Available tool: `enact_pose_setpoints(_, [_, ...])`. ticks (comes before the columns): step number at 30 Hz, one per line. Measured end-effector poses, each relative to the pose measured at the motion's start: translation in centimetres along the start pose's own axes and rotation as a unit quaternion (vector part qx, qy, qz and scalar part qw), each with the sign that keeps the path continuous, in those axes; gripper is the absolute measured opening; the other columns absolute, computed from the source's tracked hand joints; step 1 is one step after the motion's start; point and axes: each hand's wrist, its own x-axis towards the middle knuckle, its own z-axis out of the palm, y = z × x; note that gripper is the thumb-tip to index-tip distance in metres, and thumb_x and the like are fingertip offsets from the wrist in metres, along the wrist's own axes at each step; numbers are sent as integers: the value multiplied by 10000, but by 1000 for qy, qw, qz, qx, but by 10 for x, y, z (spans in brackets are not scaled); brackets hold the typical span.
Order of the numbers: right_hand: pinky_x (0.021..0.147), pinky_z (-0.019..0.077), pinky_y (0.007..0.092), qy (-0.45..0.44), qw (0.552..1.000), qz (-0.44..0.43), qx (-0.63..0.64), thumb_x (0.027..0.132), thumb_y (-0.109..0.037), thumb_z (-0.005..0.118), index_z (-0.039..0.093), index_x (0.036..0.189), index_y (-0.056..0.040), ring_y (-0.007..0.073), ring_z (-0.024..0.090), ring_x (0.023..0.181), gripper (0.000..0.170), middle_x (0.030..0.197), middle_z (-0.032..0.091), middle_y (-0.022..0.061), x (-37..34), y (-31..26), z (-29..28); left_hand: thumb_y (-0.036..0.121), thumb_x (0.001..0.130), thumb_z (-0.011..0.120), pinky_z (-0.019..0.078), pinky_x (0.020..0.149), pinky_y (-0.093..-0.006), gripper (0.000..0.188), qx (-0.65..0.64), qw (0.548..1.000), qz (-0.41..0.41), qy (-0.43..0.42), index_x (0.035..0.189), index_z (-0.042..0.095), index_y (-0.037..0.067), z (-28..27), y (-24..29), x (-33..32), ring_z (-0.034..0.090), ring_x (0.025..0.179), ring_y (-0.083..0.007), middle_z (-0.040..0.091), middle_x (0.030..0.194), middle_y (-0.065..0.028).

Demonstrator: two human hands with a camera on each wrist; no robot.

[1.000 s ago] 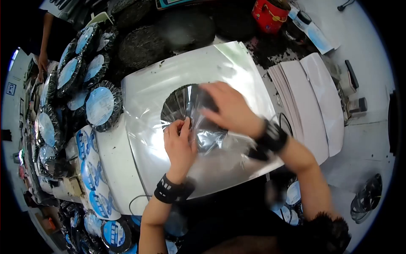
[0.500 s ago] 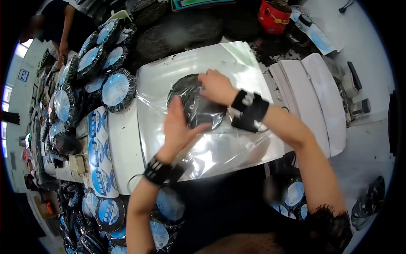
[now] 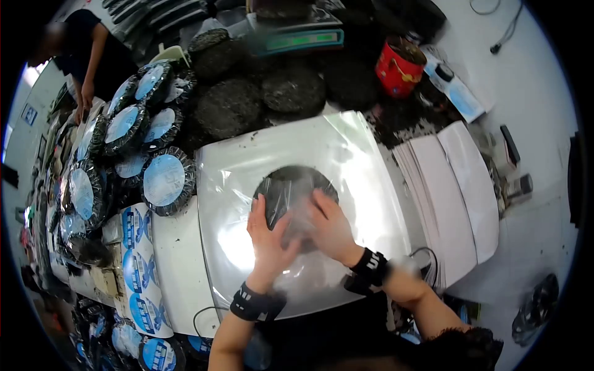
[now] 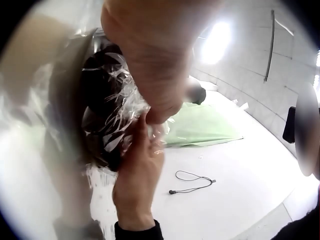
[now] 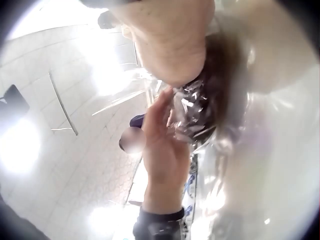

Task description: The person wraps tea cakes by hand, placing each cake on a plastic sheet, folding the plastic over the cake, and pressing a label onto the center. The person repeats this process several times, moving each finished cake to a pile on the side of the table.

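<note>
A dark round cake [image 3: 300,174] lies on a stack of clear plastic film sheets [image 3: 232,164], with film drawn up over its top. My left hand [image 3: 269,242] rests at the cake's near left, its fingers stretched over the edge and its thumb out toward the middle. From the right, my right hand [image 3: 334,232] presses on the film with spread fingers. Close up in the left wrist view, crinkled clear film [image 4: 127,90] bunches against the cake's dark side beside both thumbs. In the right wrist view, shiny film [image 5: 192,107] covers the cake near my thumbs.
Wrapped round cakes with blue labels [image 3: 164,179] are piled at the left, beside a strip of blue labels [image 3: 137,266]. Bare dark cakes [image 3: 229,108], a scale [image 3: 300,41] and a red bucket [image 3: 399,68] stand behind. White sheets [image 3: 448,198] lie right. Another person [image 3: 93,46] stands far left.
My left hand has come down from above the film onto the cake's near left. My right hand has moved from the cake's far edge toward the middle. The head view has shifted.
</note>
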Motion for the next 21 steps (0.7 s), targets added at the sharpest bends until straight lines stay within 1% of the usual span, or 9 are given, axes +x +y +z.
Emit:
enact_pose_setpoints(2, [1085,430,541,-104,988,111,31,900,-265,742,580,1431,-87,516,485,1305,583,1445,483,316,8,-6,-21,390,724,846,352,1097,-558,665,-116,984,-132,5,1281,693,61,10,5,-1,516,1242,-417,456,1473,-226])
enact_pose_setpoints(5, [987,496,458,-27,996,-43,-70,900,-363,741,606,1407,-88,430,590,1177,592,1296,591,250,31,-11,-41,530,652,887,423,1030,-479,851,24,971,-195,-134,1317,665,47,25,-17,-1,577,1109,-371,532,1359,-188])
enact_pose_setpoints(8, [766,528,395,82,996,-26,32,885,-479,737,700,1252,-80,305,663,849,543,892,682,85,57,-2,-21,552,631,897,462,921,-423,965,146,988,57,-13,1376,604,12,-2,-12,19,593,1043,-339,602,1241,-160])
enact_pose_setpoints(10, [740,520,412,14,990,110,88,877,-464,746,710,1192,-76,296,653,792,501,808,669,50,52,-5,-12,571,617,899,447,881,-429,894,96,994,44,37,1301,655,50,-9,0,41,595,1019,-296,631,1102,-109])
enact_pose_setpoints(11, [755,523,416,-79,992,65,-68,862,-445,765,671,1212,-82,320,650,818,514,850,679,67,43,10,-1,575,618,898,434,910,-447,841,18,999,-33,24,1259,684,74,5,-8,37,593,1034,-292,630,1104,-103])
enact_pose_setpoints(13, [777,520,435,-33,995,-6,-97,837,-455,780,667,1206,-90,340,641,835,532,881,674,91,60,12,-11,548,619,913,409,980,-473,783,36,981,-135,-131,1233,704,110,13,-17,35,587,1105,-295,637,1179,-85])
enact_pose_setpoints(16, [885,498,483,19,996,-91,8,775,-445,827,687,1084,-79,397,621,918,499,998,651,159,100,-1,-27,501,576,929,429,959,-460,975,104,989,102,21,1384,606,60,10,-19,39,600,1039,-324,653,1142,-85])
enact_pose_setpoints(19, [1015,468,508,-27,980,-167,103,751,-375,848,643,1110,-55,414,610,1017,523,1069,635,167,82,14,-12,373,636,927,445,919,-432,684,-75,997,-27,10,1239,717,126,2,-16,56,606,976,-289,668,1084,-57])
enact_pose_setpoints(21, [1028,465,514,1,985,-132,111,769,-413,824,644,1114,-58,409,611,1036,526,1074,635,165,78,25,-6,321,628,933,446,916,-438,766,-81,995,-42,-32,1315,665,111,13,-24,43,600,953,-272,669,1042,-36])
